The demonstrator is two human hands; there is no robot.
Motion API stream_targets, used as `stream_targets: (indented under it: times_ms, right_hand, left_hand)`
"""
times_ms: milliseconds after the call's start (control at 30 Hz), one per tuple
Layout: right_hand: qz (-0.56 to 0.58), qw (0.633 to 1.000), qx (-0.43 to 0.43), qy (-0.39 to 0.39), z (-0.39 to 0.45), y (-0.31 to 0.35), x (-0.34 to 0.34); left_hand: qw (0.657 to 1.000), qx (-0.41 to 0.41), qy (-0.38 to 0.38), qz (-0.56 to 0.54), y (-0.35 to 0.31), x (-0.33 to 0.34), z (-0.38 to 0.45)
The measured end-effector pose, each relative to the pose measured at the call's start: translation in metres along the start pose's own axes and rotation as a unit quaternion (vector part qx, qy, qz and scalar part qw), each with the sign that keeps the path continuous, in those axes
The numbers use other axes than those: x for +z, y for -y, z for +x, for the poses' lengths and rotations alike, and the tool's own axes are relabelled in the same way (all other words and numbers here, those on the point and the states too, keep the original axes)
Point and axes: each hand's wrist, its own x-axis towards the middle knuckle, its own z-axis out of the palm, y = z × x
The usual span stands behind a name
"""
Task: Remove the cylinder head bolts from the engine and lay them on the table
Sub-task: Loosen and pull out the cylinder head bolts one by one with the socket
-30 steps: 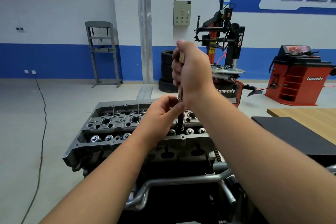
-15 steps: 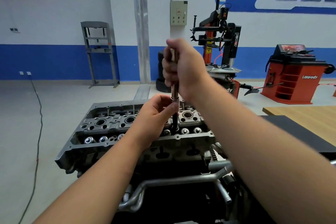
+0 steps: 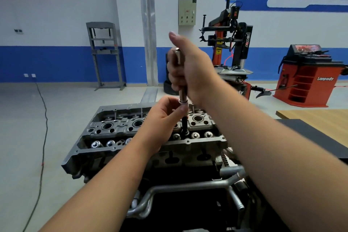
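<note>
Your right hand [image 3: 185, 69] clamps the upright driver [image 3: 182, 88]; your left hand [image 3: 165, 117] pinches its collar. The bolt [image 3: 185, 131], axis vertical, sits at 6 o'clock below both grips, in the head [image 3: 116, 128]. Counter [image 3: 316, 118] at 3 o'clock.

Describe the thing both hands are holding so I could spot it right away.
Find the grey engine at the middle of the room. A thin metal bolt stands upright from its top, with a steel tool on it; the right hand grips the tool high up, the left hand pinches lower down. Unlike the short round caps in rows beside it, it rises well above the engine.
</note>
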Motion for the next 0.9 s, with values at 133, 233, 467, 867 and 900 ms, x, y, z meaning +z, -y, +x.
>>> stream_targets:
  times_ms: [133, 233, 467, 867, 900]
  right_hand:
    - [0.031, 0.998, 0.017, 0.053, -0.003, 0.004, -0.012]
    - [-0.042, 0.992, -0.056, -0.105, -0.01, -0.006, 0.008]
    - [0.006, 0.999, 0.026, 0.038, -0.001, 0.012, -0.006]
    - [0.014, 0.998, -0.007, -0.06, -0.005, 0.006, 0.002]
    - [0.024, 0.999, 0.028, 0.002, -0.002, 0.012, -0.005]
  left_hand:
    - [0.999, -0.026, 0.036, 0.001, -0.004, -0.001, -0.001]
    - [0.999, -0.031, 0.03, 0.012, -0.007, 0.001, 0.0]
    - [1.0, -0.005, -0.019, 0.016, -0.002, 0.003, -0.001]
    - [1.0, -0.006, -0.009, 0.021, -0.003, 0.005, 0.0]
    - [1.0, -0.007, -0.011, 0.016, -0.003, 0.004, -0.001]
